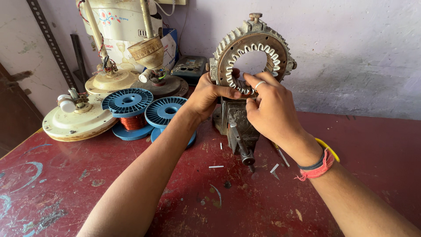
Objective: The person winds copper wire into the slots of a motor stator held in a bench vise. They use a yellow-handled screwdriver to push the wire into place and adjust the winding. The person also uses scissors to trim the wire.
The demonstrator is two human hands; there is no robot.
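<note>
Both hands meet at the lower inner edge of a motor stator (252,55) — a round, finned metal ring with white slot liners lining its bore — which stands upright, clamped in a small bench vise (237,120) at the middle of the red desk (131,188). The left hand (208,94) closes its grip on the stator's lower left rim, thumb pressed along the front face and the fingers wrapped behind the ring. The right hand (269,107) pinches at the slots at the bottom of the bore, its fingertips drawn together on the liners there; a ring shows on one finger, and whether anything small sits between those fingertips cannot be told. On the right wrist sit a red thread and a dark band (316,169), with a yellow object (329,149) just visible behind the forearm. The vise handle (242,147) hangs down and forward toward the camera. A few short white strips (215,166) lie scattered on the desk near the vise foot. To the left, well apart from the hands, stand two blue spools (129,112) of copper wire, and beyond them cream-coloured ceiling-fan housings (76,120) with their down rods lean near the wall (351,52).
</note>
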